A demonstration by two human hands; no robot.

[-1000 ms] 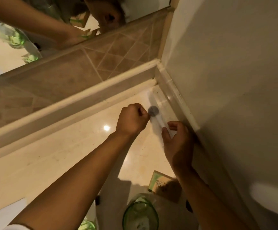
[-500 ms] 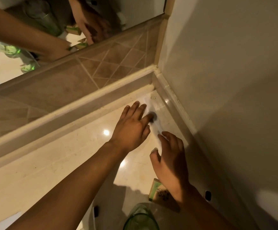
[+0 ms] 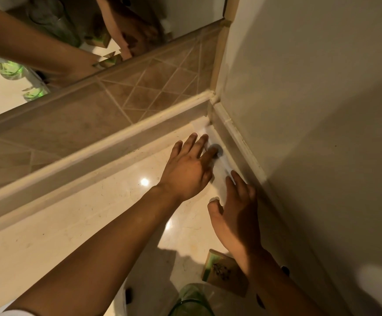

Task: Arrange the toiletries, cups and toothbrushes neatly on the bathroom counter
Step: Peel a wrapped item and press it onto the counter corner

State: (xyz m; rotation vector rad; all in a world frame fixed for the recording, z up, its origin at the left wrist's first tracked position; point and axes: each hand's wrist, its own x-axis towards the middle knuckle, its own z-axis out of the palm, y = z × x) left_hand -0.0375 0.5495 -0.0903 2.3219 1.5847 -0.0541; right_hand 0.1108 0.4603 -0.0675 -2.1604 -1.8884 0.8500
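Packet [image 3: 219, 165], white with a dark round end, lies flat on counter [image 3: 71, 224] beside the corner ledge [image 3: 235, 142]. Left hand [image 3: 185, 169], fingers spread, touches its dark end. Right hand [image 3: 237, 213], unclenched, fingertips on its near end.

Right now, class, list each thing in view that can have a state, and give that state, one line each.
left hand: open, fingers spread, fingertips on the white packet
right hand: open, flat, fingertips on the packet's near end
white packet: lying flat along the side wall, near the corner
small box: lying on the counter, closed
green glass cup: upright, only partly in view
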